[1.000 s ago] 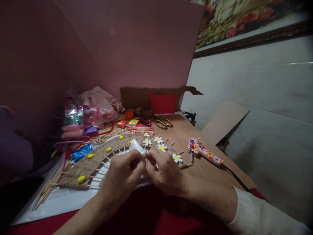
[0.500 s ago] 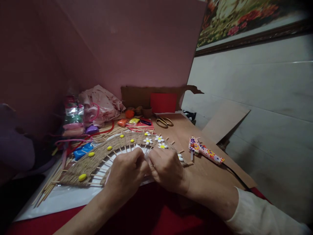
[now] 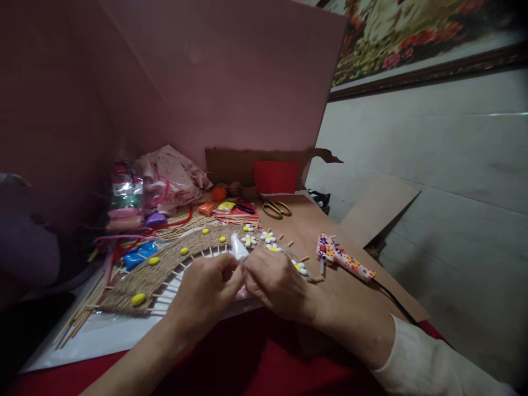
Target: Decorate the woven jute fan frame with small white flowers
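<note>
My left hand [image 3: 206, 289] and my right hand [image 3: 280, 286] meet in front of me, fingers closed on a small white clay packet [image 3: 239, 248]. Its pointed plastic end sticks up between them, while the rest is hidden by my fingers. Beneath and beyond lies an arched woven twine piece [image 3: 169, 275] on thin wooden sticks. Yellow ovals [image 3: 139, 298] dot its left and top. Along its right side sit white-petalled flowers with yellow centres [image 3: 268, 236].
A flowered glue gun [image 3: 344, 260] with a black cord lies on brown board at right. Scissors [image 3: 276, 208] rest farther back. Yellow [image 3: 225, 207] and blue clay packets [image 3: 140, 255] lie around the arch. Wrapped supplies [image 3: 124, 192] are heaped at the back left.
The packet's white pointed end now shows above my hands, where it was mostly hidden before. My hands have shifted slightly, the fingers of my left hand a little looser.
</note>
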The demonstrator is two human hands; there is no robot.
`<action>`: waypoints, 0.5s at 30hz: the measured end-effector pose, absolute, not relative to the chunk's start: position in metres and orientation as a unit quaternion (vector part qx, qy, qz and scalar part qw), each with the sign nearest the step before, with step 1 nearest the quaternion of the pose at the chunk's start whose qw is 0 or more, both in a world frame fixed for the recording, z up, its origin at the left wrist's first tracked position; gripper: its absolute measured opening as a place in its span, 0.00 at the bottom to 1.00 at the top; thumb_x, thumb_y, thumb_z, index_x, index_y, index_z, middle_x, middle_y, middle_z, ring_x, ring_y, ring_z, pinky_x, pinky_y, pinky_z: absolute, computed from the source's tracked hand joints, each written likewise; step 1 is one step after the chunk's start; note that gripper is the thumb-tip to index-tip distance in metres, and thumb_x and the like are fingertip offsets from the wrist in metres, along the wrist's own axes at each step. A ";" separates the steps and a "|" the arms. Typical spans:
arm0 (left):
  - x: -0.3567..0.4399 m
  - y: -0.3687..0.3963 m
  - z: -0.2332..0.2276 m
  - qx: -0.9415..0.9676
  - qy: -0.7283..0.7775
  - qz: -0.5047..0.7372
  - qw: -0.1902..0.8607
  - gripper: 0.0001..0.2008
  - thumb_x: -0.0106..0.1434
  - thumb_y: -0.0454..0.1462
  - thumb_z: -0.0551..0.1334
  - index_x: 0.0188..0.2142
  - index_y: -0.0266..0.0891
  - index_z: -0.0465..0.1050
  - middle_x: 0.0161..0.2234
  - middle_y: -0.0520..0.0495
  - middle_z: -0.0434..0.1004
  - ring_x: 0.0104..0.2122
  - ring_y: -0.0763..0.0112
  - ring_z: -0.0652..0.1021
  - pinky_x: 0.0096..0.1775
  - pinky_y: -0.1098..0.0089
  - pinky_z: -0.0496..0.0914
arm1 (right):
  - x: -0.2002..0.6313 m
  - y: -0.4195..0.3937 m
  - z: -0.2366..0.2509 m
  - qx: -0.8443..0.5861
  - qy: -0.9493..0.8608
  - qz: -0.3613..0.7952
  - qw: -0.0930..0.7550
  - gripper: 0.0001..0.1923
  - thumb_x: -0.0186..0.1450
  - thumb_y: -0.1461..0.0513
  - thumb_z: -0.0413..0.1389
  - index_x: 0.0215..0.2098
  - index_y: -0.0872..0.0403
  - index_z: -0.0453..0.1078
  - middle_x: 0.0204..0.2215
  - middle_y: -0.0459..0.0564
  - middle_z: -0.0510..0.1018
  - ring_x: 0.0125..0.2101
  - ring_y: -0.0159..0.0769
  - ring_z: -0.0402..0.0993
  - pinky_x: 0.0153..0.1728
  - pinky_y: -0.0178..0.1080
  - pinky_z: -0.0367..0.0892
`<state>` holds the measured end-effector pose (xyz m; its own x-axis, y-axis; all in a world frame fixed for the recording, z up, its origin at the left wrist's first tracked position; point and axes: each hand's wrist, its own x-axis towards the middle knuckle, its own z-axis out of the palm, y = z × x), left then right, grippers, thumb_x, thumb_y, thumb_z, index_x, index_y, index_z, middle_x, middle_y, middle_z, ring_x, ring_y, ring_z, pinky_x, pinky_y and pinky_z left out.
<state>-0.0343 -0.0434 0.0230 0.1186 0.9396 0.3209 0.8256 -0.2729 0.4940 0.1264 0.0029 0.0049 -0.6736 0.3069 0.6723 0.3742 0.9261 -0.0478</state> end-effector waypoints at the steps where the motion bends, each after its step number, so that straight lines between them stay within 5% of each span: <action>1: -0.034 -0.044 0.023 0.744 0.593 0.296 0.083 0.15 0.60 0.39 0.53 0.19 0.38 0.62 0.16 0.55 0.59 0.19 0.77 0.60 0.23 0.73 0.53 | 0.126 0.002 0.005 -0.188 -0.912 -0.042 0.361 0.11 0.66 0.65 0.43 0.29 0.56 0.63 0.25 0.50 0.68 0.27 0.34 0.62 0.29 0.37 0.58; 8: -0.033 -0.044 0.023 0.763 0.545 0.341 0.066 0.12 0.61 0.34 0.52 0.21 0.38 0.63 0.16 0.57 0.57 0.17 0.79 0.58 0.23 0.74 0.53 | 0.122 -0.002 0.007 -0.248 -0.890 0.024 0.381 0.09 0.64 0.65 0.45 0.28 0.56 0.63 0.24 0.49 0.68 0.27 0.33 0.64 0.30 0.37 0.59; 15: -0.033 -0.044 0.024 0.780 0.529 0.326 0.073 0.12 0.61 0.33 0.51 0.22 0.37 0.63 0.16 0.57 0.61 0.18 0.79 0.61 0.24 0.74 0.55 | 0.123 -0.004 0.007 -0.268 -0.892 -0.030 0.363 0.09 0.63 0.66 0.44 0.28 0.56 0.64 0.25 0.52 0.70 0.27 0.36 0.64 0.28 0.39 0.60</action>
<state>-0.0332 -0.0438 0.0236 0.2286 0.8729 0.4309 0.7776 -0.4301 0.4587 0.1225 -0.0043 0.0067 -0.5928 0.4566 0.6635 0.5007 0.8542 -0.1405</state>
